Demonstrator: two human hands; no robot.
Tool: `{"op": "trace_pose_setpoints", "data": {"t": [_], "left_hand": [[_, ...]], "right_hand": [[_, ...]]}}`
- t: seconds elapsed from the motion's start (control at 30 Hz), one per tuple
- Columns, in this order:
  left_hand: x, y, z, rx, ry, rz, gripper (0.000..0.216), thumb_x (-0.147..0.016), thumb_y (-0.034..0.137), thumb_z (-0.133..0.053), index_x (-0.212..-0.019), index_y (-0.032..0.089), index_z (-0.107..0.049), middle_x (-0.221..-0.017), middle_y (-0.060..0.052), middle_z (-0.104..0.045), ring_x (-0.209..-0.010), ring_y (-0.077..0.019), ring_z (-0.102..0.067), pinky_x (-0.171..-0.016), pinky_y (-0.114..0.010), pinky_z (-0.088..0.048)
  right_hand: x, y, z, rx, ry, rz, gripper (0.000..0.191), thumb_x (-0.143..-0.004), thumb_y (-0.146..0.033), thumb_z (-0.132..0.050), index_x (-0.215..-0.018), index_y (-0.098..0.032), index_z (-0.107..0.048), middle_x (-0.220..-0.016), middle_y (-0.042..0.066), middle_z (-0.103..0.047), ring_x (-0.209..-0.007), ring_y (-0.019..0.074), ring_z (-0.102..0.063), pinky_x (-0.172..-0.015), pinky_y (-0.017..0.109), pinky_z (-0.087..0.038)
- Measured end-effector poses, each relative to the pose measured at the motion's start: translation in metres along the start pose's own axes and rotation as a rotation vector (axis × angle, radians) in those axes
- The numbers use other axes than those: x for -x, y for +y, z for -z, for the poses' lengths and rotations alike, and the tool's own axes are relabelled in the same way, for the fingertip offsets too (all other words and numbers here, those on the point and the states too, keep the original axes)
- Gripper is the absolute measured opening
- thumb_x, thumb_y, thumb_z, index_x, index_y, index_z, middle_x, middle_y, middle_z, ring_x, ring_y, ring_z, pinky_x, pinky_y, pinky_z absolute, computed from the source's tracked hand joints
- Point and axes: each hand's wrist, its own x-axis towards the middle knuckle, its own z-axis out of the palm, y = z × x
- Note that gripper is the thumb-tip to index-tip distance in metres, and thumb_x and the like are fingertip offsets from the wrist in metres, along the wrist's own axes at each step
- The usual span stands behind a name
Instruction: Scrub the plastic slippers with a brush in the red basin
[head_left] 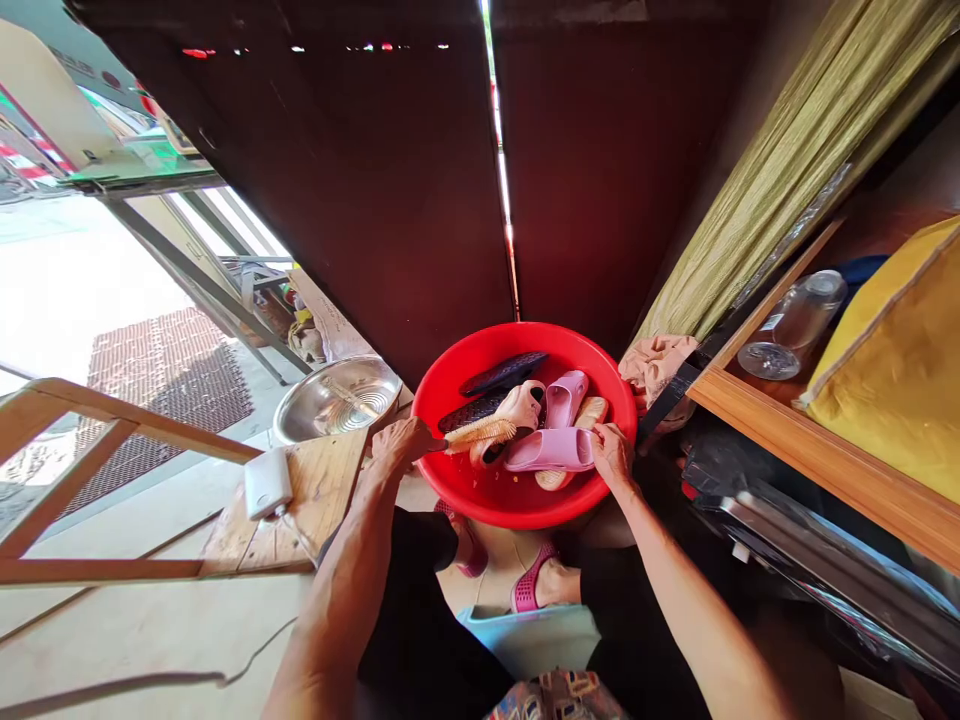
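A red plastic basin (480, 490) sits on the floor in front of my knees. Several slippers lie in it: a pink one (551, 450) nearest me, another pink one (564, 397), a beige one (517, 405) and dark ones (504, 372) at the back. My left hand (403, 447) is closed round the handle of a scrub brush (484, 433), whose bristles reach over the basin above the slippers. My right hand (611, 455) grips the heel end of the nearest pink slipper.
A steel bowl (337, 398) stands left of the basin beside a wooden board (300, 505) carrying a white box (268, 483). A wooden shelf (817, 455) with a clear bottle (795, 325) and a yellow bag (892, 370) runs along the right. Dark doors (420, 200) stand behind.
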Motion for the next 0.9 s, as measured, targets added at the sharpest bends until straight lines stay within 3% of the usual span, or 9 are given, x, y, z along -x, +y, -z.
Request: {"op": "trace_pose_setpoints", "data": {"t": [0.13, 0.23, 0.4, 0.47, 0.57, 0.63, 0.7, 0.9], "left_hand": [[0.006, -0.008, 0.006, 0.099, 0.013, -0.031, 0.056, -0.077, 0.072, -0.065, -0.096, 0.021, -0.079, -0.095, -0.011, -0.078, -0.095, -0.0282, -0.071, -0.083, -0.031, -0.051], [0.015, -0.008, 0.013, 0.142, 0.034, -0.023, 0.054, -0.084, 0.070, -0.060, -0.101, 0.023, -0.079, -0.103, -0.010, -0.079, -0.098, -0.0266, -0.071, -0.083, -0.029, -0.050], [0.027, 0.014, 0.015, 0.165, 0.082, -0.037, 0.056, -0.090, 0.069, -0.052, -0.110, 0.025, -0.080, -0.115, -0.013, -0.078, -0.109, -0.0302, -0.070, -0.085, -0.032, -0.050], [0.032, 0.027, 0.013, 0.170, 0.055, -0.096, 0.055, -0.093, 0.068, -0.049, -0.110, 0.027, -0.081, -0.115, -0.012, -0.078, -0.110, -0.0306, -0.070, -0.086, -0.034, -0.050], [0.036, 0.042, 0.010, 0.147, 0.036, -0.148, 0.055, -0.094, 0.067, -0.047, -0.108, 0.026, -0.082, -0.112, -0.013, -0.078, -0.109, -0.0314, -0.072, -0.085, -0.035, -0.051], [0.036, 0.046, 0.010, 0.139, 0.056, -0.147, 0.057, -0.094, 0.067, -0.047, -0.109, 0.024, -0.082, -0.112, -0.015, -0.078, -0.109, -0.0324, -0.072, -0.085, -0.035, -0.051], [0.035, 0.046, 0.012, 0.159, 0.081, -0.140, 0.058, -0.095, 0.067, -0.045, -0.112, 0.024, -0.081, -0.113, -0.016, -0.078, -0.109, -0.0327, -0.072, -0.085, -0.036, -0.051], [0.030, 0.044, 0.014, 0.221, 0.093, -0.149, 0.056, -0.096, 0.066, -0.045, -0.111, 0.026, -0.081, -0.111, -0.014, -0.079, -0.108, -0.0312, -0.072, -0.086, -0.035, -0.051]], "right_hand": [[0.001, -0.007, 0.007, 0.079, -0.106, 0.024, 0.027, -0.099, -0.031, -0.056, -0.109, -0.016, -0.076, -0.106, 0.012, -0.073, -0.098, 0.0237, -0.068, -0.083, 0.030, -0.047], [0.000, -0.013, 0.012, 0.158, -0.249, 0.026, 0.030, -0.099, -0.039, -0.061, -0.114, -0.018, -0.076, -0.111, 0.013, -0.073, -0.100, 0.0247, -0.068, -0.082, 0.030, -0.047], [-0.002, -0.015, 0.010, 0.208, -0.324, -0.045, 0.038, -0.089, -0.013, -0.060, -0.124, -0.019, -0.074, -0.119, 0.014, -0.074, -0.104, 0.0262, -0.071, -0.085, 0.030, -0.049], [-0.005, -0.014, 0.009, 0.131, -0.327, -0.088, 0.043, -0.083, -0.009, -0.060, -0.121, -0.020, -0.076, -0.115, 0.012, -0.077, -0.102, 0.0262, -0.073, -0.084, 0.030, -0.051], [-0.013, -0.012, 0.013, -0.186, -0.335, -0.161, 0.044, -0.072, -0.008, -0.061, -0.109, -0.020, -0.080, -0.100, 0.006, -0.081, -0.093, 0.0227, -0.075, -0.079, 0.027, -0.055], [-0.022, -0.010, 0.024, -0.379, -0.338, -0.181, 0.042, -0.067, -0.010, -0.060, -0.102, -0.019, -0.082, -0.090, 0.004, -0.081, -0.085, 0.0206, -0.076, -0.075, 0.025, -0.056], [-0.034, -0.008, 0.041, -0.433, -0.330, -0.174, 0.040, -0.065, -0.011, -0.061, -0.097, -0.017, -0.083, -0.086, 0.004, -0.081, -0.080, 0.0200, -0.075, -0.072, 0.025, -0.056], [-0.074, -0.011, 0.083, -0.122, -0.277, -0.176, 0.033, -0.066, -0.008, -0.064, -0.090, -0.018, -0.084, -0.084, 0.005, -0.081, -0.080, 0.0205, -0.073, -0.071, 0.026, -0.052]]}}
